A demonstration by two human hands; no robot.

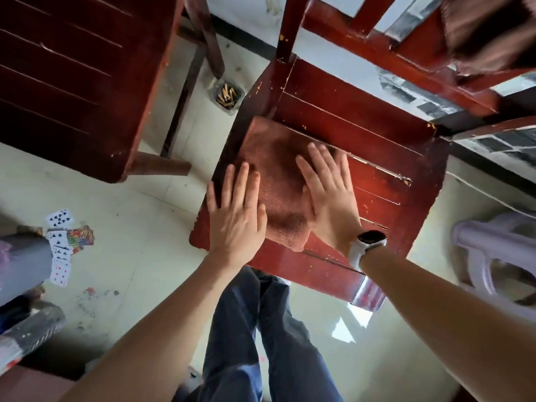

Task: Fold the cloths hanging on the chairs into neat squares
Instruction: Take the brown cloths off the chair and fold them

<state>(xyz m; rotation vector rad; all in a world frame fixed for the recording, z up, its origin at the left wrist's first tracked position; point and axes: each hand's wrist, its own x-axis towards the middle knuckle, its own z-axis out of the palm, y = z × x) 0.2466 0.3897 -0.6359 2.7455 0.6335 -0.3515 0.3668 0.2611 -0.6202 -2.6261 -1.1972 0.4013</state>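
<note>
A brown cloth, folded into a rough square, lies flat on the seat of a red wooden chair in front of me. My left hand rests palm down on the cloth's left edge, fingers spread. My right hand, with a watch on the wrist, presses flat on the cloth's right side. Neither hand grips anything. Another dark brown cloth hangs over the chair's backrest at the top right, blurred.
A second dark red chair stands at the upper left. An ashtray with cigarette butts sits on the floor between the chairs. Playing cards lie scattered at the left. A pale plastic stool stands at the right.
</note>
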